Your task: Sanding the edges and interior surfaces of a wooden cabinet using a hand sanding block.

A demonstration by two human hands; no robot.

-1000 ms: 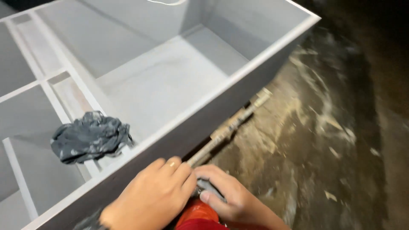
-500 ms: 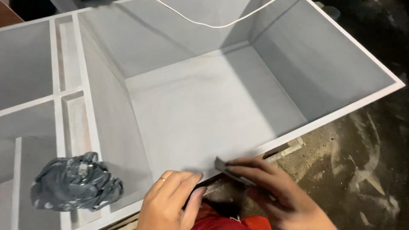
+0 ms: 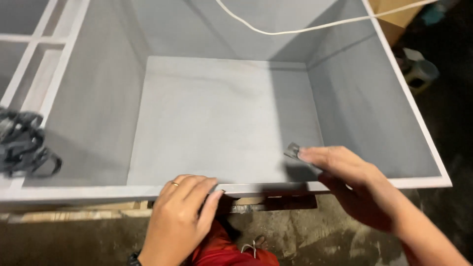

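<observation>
**Both hands at the near edge of a grey-painted cabinet**

Nearest the camera, red cloth [image 3: 224, 249] shows at the bottom of the frame, between the two forearms. Just above it, the left hand [image 3: 180, 216] rests on the near edge [image 3: 98, 191] of the cabinet, a ring on one finger; its fingers [image 3: 209, 204] are curled over the front of that edge and grip the board, nothing else in them.

The right hand [image 3: 345, 177] reaches over the same edge, to the right and well apart from the left. Its fingers [image 3: 315, 155] are closed together, pinching a small grey piece [image 3: 292, 150] (likely sandpaper; too small to confirm) against the inner face of the near wall, just below the edge.

Beyond the hands, the large compartment floor [image 3: 221, 118] is flat, grey and bare. At left, a dark crumpled rag [image 3: 22, 143] lies on the divider beside narrower compartments [image 3: 34, 74]. A pale cord [image 3: 295, 28] hangs in a loop across the back wall. Outside the right wall, a small stool [image 3: 419, 71] stands on the dark floor, and a cardboard box [image 3: 394, 19] sits at the far corner.
</observation>
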